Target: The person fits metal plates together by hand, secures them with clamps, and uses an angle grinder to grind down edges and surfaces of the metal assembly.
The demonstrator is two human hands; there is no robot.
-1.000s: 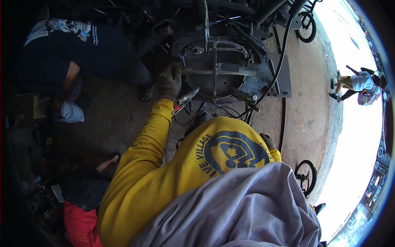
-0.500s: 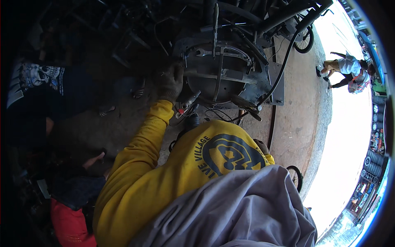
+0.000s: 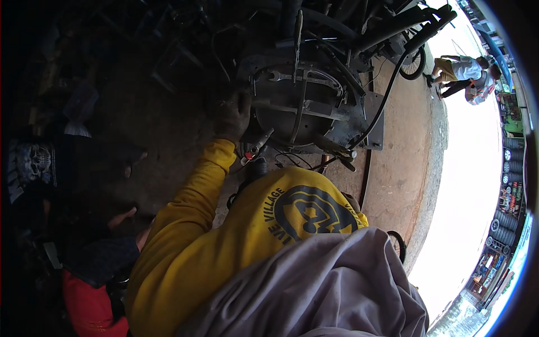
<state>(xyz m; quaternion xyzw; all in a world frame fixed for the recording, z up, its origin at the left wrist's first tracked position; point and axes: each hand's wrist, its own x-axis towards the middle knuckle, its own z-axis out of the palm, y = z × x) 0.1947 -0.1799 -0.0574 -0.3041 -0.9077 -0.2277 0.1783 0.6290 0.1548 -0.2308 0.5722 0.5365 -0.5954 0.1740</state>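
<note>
My left hand (image 3: 231, 117), in a dark work glove, is closed in a fist at the left edge of a dark metal plate (image 3: 314, 128). A flat metal bar (image 3: 297, 109) runs across this plate, its left end right beside the fist. Shadow hides what the fingers hold. A curved metal strip (image 3: 300, 106) crosses the bar, and an open-ended spanner (image 3: 276, 75) lies farther back. Just below my left hand is a grey tool with a red part (image 3: 249, 154). Only a dark edge of my right hand (image 3: 352, 201) shows past my yellow top; its fingers are hidden.
Dark frame tubes (image 3: 387, 33) and a black cable (image 3: 387, 92) crowd the far side. At the left, in shadow, are a person in a dark printed shirt (image 3: 36, 160) and a person in red (image 3: 84, 303). Two people (image 3: 466, 76) walk on the bright road.
The two walkers on the road have shifted up and to the left. The person in the printed shirt appears lower and farther left. My left hand stays in place, still closed.
</note>
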